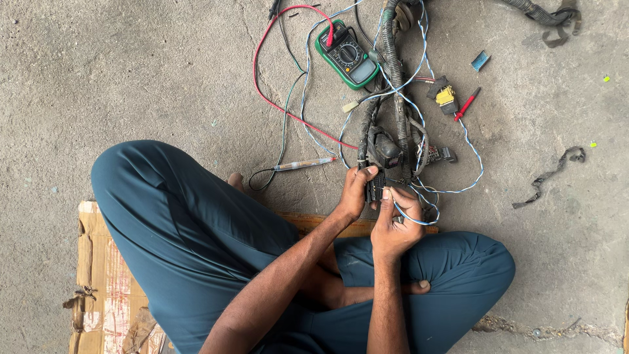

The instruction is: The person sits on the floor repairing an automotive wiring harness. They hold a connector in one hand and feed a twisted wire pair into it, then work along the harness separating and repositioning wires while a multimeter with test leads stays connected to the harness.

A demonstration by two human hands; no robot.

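Just below the middle of the frame, the person sits cross-legged on a flattened piece of cardboard [98, 262] laid on the concrete floor [131, 78], both hands meeting over a small black connector [375, 187]. The left hand [356, 194] is closed around the connector's left side, thumb on top, while the right hand [395, 223] pinches its right edge with the thumb pressed against it. The connector sits at the lower end of a tangled wiring harness [396, 85], which runs from the hands up to the top centre of the frame, wound with blue-and-white twisted wires. Just left of the harness, near the top, lies a green multimeter [349, 58] with a red lead looping down. A test probe [304, 164] lies left of the hands, and a red screwdriver [467, 103] lies to the upper right.
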